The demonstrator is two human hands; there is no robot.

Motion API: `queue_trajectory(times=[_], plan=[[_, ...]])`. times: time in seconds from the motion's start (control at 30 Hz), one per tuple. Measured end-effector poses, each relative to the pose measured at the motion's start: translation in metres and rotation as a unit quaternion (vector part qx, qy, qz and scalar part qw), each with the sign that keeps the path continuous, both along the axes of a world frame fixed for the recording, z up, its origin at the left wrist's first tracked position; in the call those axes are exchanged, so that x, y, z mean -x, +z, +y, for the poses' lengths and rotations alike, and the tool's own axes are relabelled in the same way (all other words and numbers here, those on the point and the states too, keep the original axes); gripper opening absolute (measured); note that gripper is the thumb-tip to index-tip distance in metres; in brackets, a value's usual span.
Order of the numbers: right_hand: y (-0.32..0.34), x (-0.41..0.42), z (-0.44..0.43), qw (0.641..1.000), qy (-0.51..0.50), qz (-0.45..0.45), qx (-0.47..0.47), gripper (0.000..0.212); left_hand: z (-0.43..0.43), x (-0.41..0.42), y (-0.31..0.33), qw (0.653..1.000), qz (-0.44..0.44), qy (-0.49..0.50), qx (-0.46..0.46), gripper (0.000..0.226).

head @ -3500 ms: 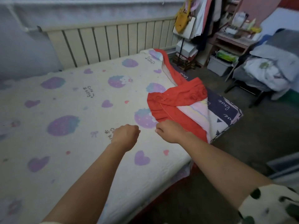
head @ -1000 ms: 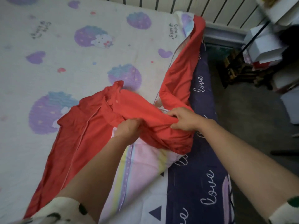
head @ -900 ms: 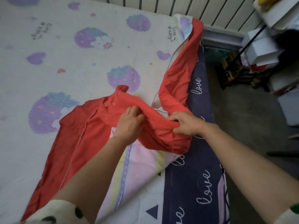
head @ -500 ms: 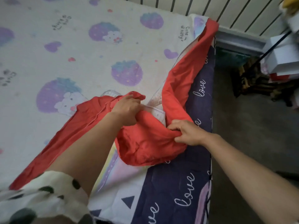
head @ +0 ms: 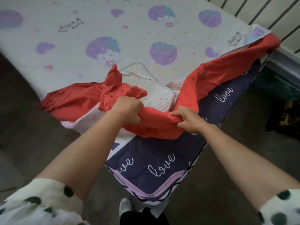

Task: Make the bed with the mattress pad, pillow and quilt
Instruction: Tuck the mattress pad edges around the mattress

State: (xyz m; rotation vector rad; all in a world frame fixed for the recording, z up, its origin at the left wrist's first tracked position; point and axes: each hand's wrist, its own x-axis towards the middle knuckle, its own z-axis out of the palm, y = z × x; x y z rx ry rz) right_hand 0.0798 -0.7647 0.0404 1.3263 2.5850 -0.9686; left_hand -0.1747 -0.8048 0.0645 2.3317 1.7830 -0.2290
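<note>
A white mattress pad [head: 90, 30] printed with purple strawberries and hearts covers the bed. Its corner is turned up, baring a quilted white underside [head: 146, 83]. The pad's red skirt [head: 215, 78] runs along the bed's edge and bunches at the near corner. My left hand [head: 125, 111] grips the bunched red fabric, and my right hand [head: 189, 121] pinches the same red edge a little to the right. Under them lies the dark blue mattress [head: 154, 153] with white "love" lettering. No pillow or quilt shows.
A pale slatted radiator [head: 263, 12] stands behind the bed's far corner. Grey floor [head: 243, 159] lies on both sides of the near mattress corner, with dark clutter [head: 290, 114] at the right edge. My foot [head: 125, 208] is just below the corner.
I have stepped round to face the mattress corner. Both hands have pulled the red skirt up and toward me, and the pad's corner has folded back, baring its white underside.
</note>
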Motion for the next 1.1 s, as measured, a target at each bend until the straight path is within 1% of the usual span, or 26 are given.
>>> queue_trajectory(times=[0.03, 0.1, 0.2, 0.27, 0.4, 0.47, 0.6, 0.67, 0.73, 0.8, 0.87, 0.97, 1.03, 1.1], plan=[[0.001, 0.001, -0.004, 1.0, 0.013, -0.004, -0.005, 0.029, -0.012, 0.0, -0.003, 1.0, 0.0, 0.01, 0.002, 0.029], [0.003, 0.002, -0.014, 0.999, 0.044, -0.01, -0.017, 0.028, -0.035, -0.004, -0.005, 1.0, 0.0, 0.03, 0.008, 0.029], [0.002, -0.003, -0.034, 0.995, 0.083, -0.043, -0.026, 0.035, -0.078, -0.019, -0.001, 0.998, -0.009, 0.057, 0.031, 0.024], [0.002, -0.01, -0.048, 0.992, 0.111, -0.058, -0.029, 0.039, -0.108, -0.033, 0.0, 0.996, -0.018, 0.078, 0.046, 0.027], [-0.005, -0.027, -0.072, 0.982, 0.172, -0.08, -0.026, 0.031, -0.152, -0.069, -0.002, 0.984, -0.044, 0.138, 0.107, 0.029], [-0.014, -0.035, -0.081, 0.973, 0.211, -0.086, -0.036, 0.028, -0.173, -0.087, -0.013, 0.976, -0.049, 0.171, 0.129, 0.029], [-0.043, -0.06, -0.1, 0.957, 0.274, -0.084, -0.045, 0.024, -0.215, -0.13, -0.052, 0.962, -0.045, 0.235, 0.133, 0.03], [-0.062, -0.075, -0.111, 0.951, 0.293, -0.088, -0.049, 0.031, -0.235, -0.153, -0.075, 0.956, -0.034, 0.253, 0.142, 0.033], [-0.08, -0.083, -0.121, 0.944, 0.313, -0.091, -0.06, 0.04, -0.251, -0.166, -0.092, 0.95, -0.023, 0.277, 0.143, 0.028], [-0.093, -0.087, -0.131, 0.938, 0.327, -0.095, -0.07, 0.046, -0.266, -0.173, -0.106, 0.942, -0.013, 0.298, 0.153, 0.032], [-0.105, -0.094, -0.139, 0.938, 0.323, -0.106, -0.07, 0.049, -0.279, -0.18, -0.123, 0.935, -0.016, 0.307, 0.179, 0.04], [-0.124, -0.109, -0.147, 0.951, 0.288, -0.111, -0.032, 0.046, -0.297, -0.191, -0.147, 0.925, -0.037, 0.307, 0.222, 0.053], [-0.133, -0.121, -0.149, 0.959, 0.254, -0.123, -0.01, 0.045, -0.305, -0.197, -0.16, 0.916, -0.058, 0.312, 0.244, 0.06], [-0.142, -0.129, -0.149, 0.971, 0.202, -0.129, 0.004, 0.044, -0.311, -0.197, -0.167, 0.899, -0.096, 0.344, 0.255, 0.06]])
